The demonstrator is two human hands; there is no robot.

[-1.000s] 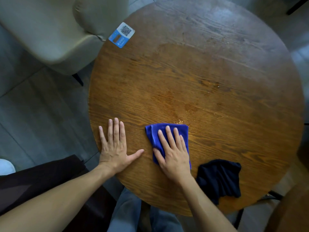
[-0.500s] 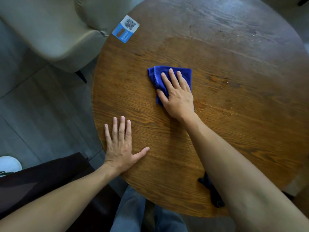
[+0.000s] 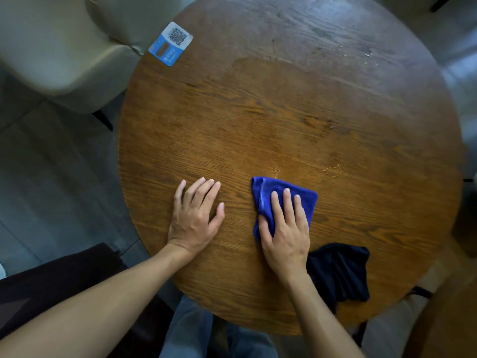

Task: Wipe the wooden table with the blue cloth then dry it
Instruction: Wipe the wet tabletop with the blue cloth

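The round wooden table (image 3: 284, 112) fills the head view, with a damp, darker patch across its middle. My right hand (image 3: 286, 233) presses flat on the folded blue cloth (image 3: 307, 200) near the table's front, thumb tucked against the cloth's left edge. My left hand (image 3: 195, 215) lies flat on the bare wood to the left of the cloth, fingers slightly spread, holding nothing. A crumpled dark navy cloth (image 3: 340, 272) rests at the front right, just beside my right wrist.
A blue and white QR-code card (image 3: 171, 43) sits at the table's far left edge. A cream upholstered chair (image 3: 59, 47) stands beyond it at the upper left. Small crumbs (image 3: 366, 54) dot the far right. My knees show below the table's front edge.
My right hand has pulled the blue cloth back from the table's middle toward the front edge, after pushing it away earlier. The left hand has stayed flat in about the same place.
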